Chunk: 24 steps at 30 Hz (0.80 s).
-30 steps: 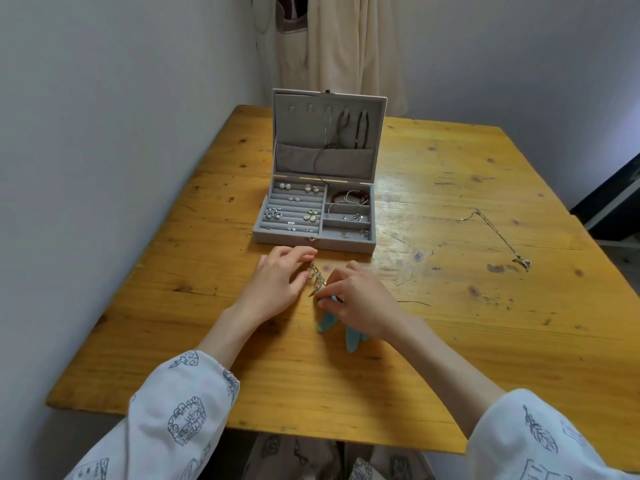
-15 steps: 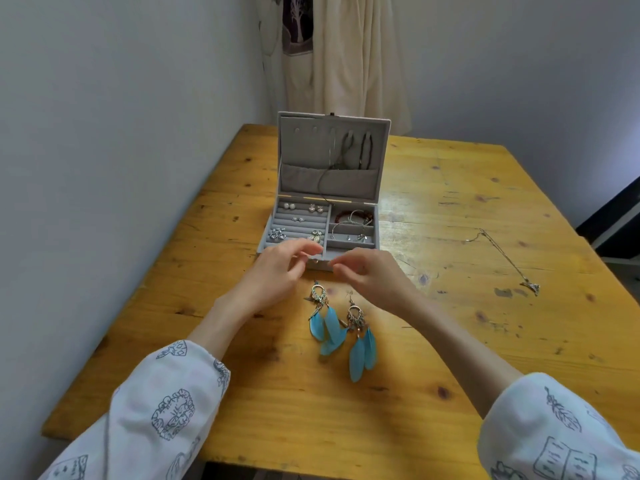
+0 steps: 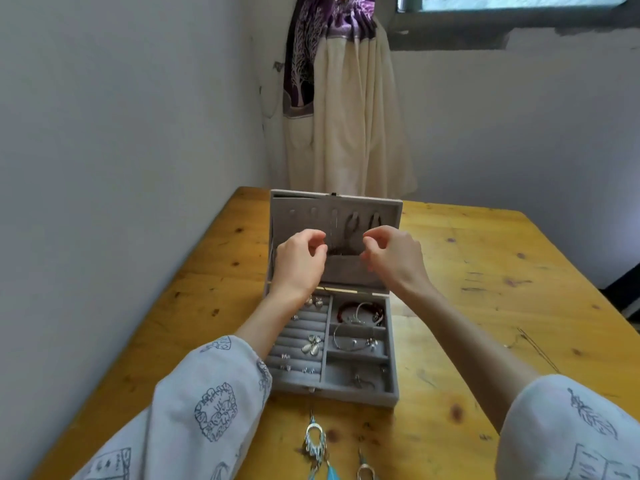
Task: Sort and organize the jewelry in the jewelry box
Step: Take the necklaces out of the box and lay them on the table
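The grey jewelry box point(image 3: 360, 396) stands open on the wooden table point(image 3: 485, 271), its lid point(image 3: 298, 206) upright. Dark necklaces point(image 3: 351, 230) hang from hooks inside the lid above a pocket. My left hand point(image 3: 299, 261) and my right hand point(image 3: 396, 259) hover in front of the lid, one on each side of the necklaces, fingers loosely curled with nothing visibly in them. Studs and a flower piece point(image 3: 311, 342) sit in the ring rolls; bracelets point(image 3: 360, 311) lie in the right compartments. Two blue feather earrings point(image 3: 316, 441) lie on the table in front of the box.
A thin chain necklace point(image 3: 533, 344) lies on the table at the right. The wall point(image 3: 121, 202) runs close along the table's left edge. A cream and purple curtain point(image 3: 346, 133) hangs behind the far edge.
Both hands let go of the feather earrings, left them on the table and rose past the box tray to the lid. The camera has tilted up and come closer.
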Available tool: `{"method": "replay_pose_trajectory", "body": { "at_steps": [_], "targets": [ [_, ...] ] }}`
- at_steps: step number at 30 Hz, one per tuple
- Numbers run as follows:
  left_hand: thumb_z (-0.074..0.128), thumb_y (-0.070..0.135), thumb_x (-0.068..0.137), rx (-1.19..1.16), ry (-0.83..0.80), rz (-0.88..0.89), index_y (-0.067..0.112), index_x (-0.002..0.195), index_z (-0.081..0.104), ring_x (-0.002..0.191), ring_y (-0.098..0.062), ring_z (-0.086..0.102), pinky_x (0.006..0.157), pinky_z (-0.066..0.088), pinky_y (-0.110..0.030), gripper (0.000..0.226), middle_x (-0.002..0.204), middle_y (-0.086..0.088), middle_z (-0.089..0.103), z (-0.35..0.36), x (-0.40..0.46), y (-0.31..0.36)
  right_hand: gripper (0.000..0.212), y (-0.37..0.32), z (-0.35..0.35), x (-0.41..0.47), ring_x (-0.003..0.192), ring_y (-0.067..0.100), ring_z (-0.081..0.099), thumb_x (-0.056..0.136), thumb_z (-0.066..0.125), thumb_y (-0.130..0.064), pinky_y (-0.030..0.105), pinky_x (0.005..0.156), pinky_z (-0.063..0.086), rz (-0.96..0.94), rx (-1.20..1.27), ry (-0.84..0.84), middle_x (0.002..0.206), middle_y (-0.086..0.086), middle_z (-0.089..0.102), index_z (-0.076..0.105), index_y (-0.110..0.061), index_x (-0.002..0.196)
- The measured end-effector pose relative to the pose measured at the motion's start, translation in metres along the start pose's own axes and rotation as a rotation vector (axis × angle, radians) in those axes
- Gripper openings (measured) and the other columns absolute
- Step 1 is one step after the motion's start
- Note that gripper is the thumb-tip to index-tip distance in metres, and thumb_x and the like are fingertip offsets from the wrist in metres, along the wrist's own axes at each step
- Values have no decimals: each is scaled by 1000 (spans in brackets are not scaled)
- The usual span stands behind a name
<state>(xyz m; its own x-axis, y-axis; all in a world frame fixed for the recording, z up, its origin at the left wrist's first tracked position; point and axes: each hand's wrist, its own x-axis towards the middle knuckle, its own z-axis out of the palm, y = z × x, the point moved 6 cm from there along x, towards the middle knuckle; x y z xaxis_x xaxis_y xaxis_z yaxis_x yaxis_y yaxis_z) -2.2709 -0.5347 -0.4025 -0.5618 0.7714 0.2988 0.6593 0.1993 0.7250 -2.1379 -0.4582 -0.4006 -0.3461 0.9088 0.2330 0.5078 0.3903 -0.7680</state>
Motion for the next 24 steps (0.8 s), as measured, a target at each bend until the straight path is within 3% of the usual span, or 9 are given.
{"method": "replay_pose_trajectory", "body": {
  "at_steps": [3, 6, 8, 11, 15, 20, 22, 24],
  "targets": [
    [56, 16, 89, -20, 112, -56, 9, 112, 65, 103, -20, 61, 88, 41, -22, 25, 109, -7, 68, 9, 17, -4, 20, 3, 12, 16, 71, 21, 66, 91, 50, -22, 37, 78, 54, 64, 65, 5, 69, 2, 69, 68, -14, 93],
    [59, 23, 88, -58, 201, -91, 10, 106, 67, 97, -19, 62, 82, 44, -24, 23, 102, -6, 70, 16, 25, -6, 22, 5, 22, 25, 70, 20, 66, 92, 51, -25, 31, 76, 51, 134, 114, -4, 60, -1, 65, 69, -14, 86],
    [62, 27, 86, -79, 224, -113, 12, 103, 67, 93, -18, 63, 79, 46, -25, 23, 97, -4, 70, 20, 28, -6, 26, 6, 26, 28, 73, 19, 65, 91, 51, -28, 28, 71, 46, 168, 125, 5, 56, -4, 63, 65, -19, 71],
    [62, 29, 86, -60, 248, -127, 13, 99, 67, 90, -18, 62, 73, 46, -26, 21, 96, -3, 69, 24, 30, -6, 33, 7, 28, 28, 73, 20, 65, 91, 52, -27, 27, 71, 45, 188, 133, 26, 56, -3, 63, 56, -23, 58],
    [56, 29, 89, 37, 261, -144, 16, 97, 67, 88, -17, 61, 64, 37, -24, 19, 96, -1, 69, 28, 34, -2, 34, 8, 28, 29, 72, 19, 66, 91, 52, -25, 25, 68, 40, 191, 131, 33, 57, -2, 63, 52, -25, 57],
    [55, 29, 88, 5, 230, -185, 18, 90, 66, 79, -12, 52, 65, 36, -25, 16, 91, 2, 67, 28, 35, -2, 35, 11, 31, 32, 72, 21, 66, 91, 52, -24, 29, 73, 48, 195, 126, 29, 57, -2, 64, 52, -24, 56],
    [57, 27, 87, -114, 214, -184, 17, 85, 64, 76, -9, 54, 64, 38, -21, 12, 82, 6, 64, 24, 36, -1, 36, 11, 31, 34, 70, 23, 66, 91, 52, -25, 33, 76, 51, 195, 132, 33, 57, -2, 64, 52, -24, 55],
    [59, 24, 87, -230, 184, -184, 17, 81, 62, 69, -1, 54, 56, 37, -6, 9, 73, 12, 59, 19, 38, 2, 37, 10, 30, 34, 69, 24, 66, 90, 53, -25, 35, 76, 52, 192, 135, 40, 60, 2, 66, 52, -23, 54]
  ]
}}
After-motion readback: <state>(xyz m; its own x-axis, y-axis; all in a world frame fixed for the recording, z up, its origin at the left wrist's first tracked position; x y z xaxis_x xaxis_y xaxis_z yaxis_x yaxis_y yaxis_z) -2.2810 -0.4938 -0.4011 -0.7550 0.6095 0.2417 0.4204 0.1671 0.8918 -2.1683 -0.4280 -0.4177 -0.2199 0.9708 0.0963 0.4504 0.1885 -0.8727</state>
